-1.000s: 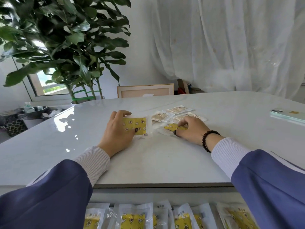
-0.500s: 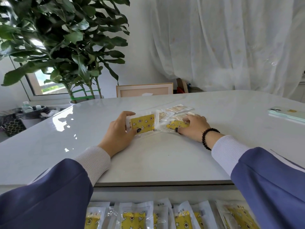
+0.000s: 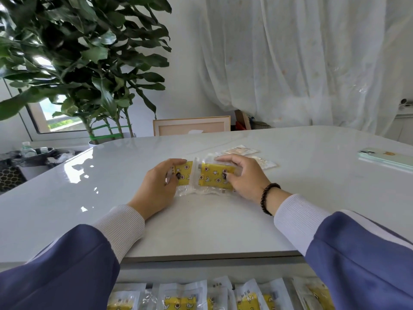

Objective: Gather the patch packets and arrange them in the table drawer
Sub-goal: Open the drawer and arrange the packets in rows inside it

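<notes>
My left hand (image 3: 157,186) grips a clear packet with a yellow patterned patch (image 3: 184,175) on the white table (image 3: 201,224). My right hand (image 3: 243,175) holds a second yellow patch packet (image 3: 212,175), its left edge touching the first one. Behind my right hand lie pale patch packets (image 3: 242,151), partly hidden. At the bottom edge the open table drawer (image 3: 201,274) shows a row of several yellow patch packets (image 3: 181,297) side by side.
A pale green phone (image 3: 384,156) lies on the table at the right. A large potted plant (image 3: 85,63) and a wooden frame (image 3: 192,126) stand behind the table. White curtains hang at the back. A dark basket of clutter (image 3: 22,157) sits at the left.
My right hand has picked up its yellow packet and brought it left against the one in my left hand. Both hands have come closer together.
</notes>
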A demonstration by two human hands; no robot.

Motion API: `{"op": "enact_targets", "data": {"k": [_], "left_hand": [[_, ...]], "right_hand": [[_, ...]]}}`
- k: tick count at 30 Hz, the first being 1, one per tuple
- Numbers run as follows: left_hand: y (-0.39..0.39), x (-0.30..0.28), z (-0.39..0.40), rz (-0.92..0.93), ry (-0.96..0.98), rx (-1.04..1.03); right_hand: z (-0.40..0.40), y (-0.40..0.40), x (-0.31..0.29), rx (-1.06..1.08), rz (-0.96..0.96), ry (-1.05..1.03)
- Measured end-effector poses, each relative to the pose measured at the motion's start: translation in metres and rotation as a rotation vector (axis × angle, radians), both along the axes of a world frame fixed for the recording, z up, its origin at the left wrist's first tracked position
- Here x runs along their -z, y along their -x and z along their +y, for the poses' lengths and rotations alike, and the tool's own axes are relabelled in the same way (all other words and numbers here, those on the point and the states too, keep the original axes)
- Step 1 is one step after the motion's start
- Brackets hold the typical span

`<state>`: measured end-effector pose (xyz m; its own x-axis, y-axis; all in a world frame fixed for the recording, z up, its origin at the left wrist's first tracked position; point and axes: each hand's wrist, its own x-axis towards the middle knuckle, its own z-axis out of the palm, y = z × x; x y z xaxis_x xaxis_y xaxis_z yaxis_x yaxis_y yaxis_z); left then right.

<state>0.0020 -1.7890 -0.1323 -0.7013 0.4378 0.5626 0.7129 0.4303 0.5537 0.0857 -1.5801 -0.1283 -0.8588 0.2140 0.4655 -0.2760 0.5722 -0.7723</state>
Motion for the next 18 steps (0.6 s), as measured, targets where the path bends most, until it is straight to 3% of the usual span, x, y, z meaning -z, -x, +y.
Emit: {"op": "enact_targets", "data": {"k": [3,7,10,12,14,18], "left_hand": [[-0.003,-0.001,0.0,0.007,-0.077,0.029],[-0.003,-0.001,-0.001,0.008,-0.044,-0.026],[-0.002,-0.002,0.001,0.021,-0.022,-0.066],[-0.001,-0.002,0.0,0.026,-0.022,-0.074],[0.001,-0.001,0.0,0.045,-0.012,-0.088],[0.01,0.003,-0.003,0.07,0.0,-0.132]], "right_hand": [[-0.014,0.01,0.001,0.031,0.024,-0.081],[-0.03,0.021,0.0,0.046,0.043,-0.228],[0.001,0.029,-0.004,0.361,0.067,-0.32],[0.033,0.027,-0.005,0.537,-0.18,-0.35],[0.051,0.022,-0.003,0.513,-0.483,-0.437],[0.044,0.026,0.004,0.433,-0.591,-0.667]]}}
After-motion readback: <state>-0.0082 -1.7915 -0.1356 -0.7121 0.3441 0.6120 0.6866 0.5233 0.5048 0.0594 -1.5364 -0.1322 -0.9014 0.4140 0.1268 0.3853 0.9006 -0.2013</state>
